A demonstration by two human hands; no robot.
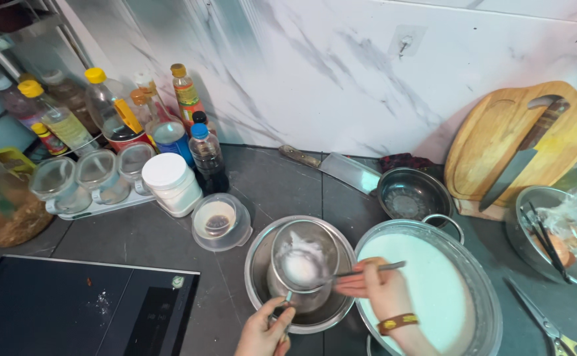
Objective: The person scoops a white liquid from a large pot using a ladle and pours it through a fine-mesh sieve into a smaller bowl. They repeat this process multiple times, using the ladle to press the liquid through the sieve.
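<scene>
**Sieve over the steel bowl, a hand on each side**

The round metal sieve (303, 262) sits over a steel bowl (260, 277) at the near middle of the dark counter (136, 231). Inside the sieve lies a white lump, wet and soft looking. The handle of the sieve comes out at the near side and points toward the person, so its long axis runs from far to near, a little tilted to the left.

The left hand (265, 329) is at the near edge, just below the bowl, with fingers curled closed around this handle. The right hand (374, 290) is to the right of the sieve, above the rim of a large pot of white liquid (433, 290). Its fingers pinch a thin metal utensil (371, 269), probably a spoon. The utensil lies almost flat, its long axis left to right; the left end reaches into the sieve, the right end points over the pot.

Farther right, a wooden cutting board (499, 138) with a knife (522, 158) leans on the wall.
</scene>
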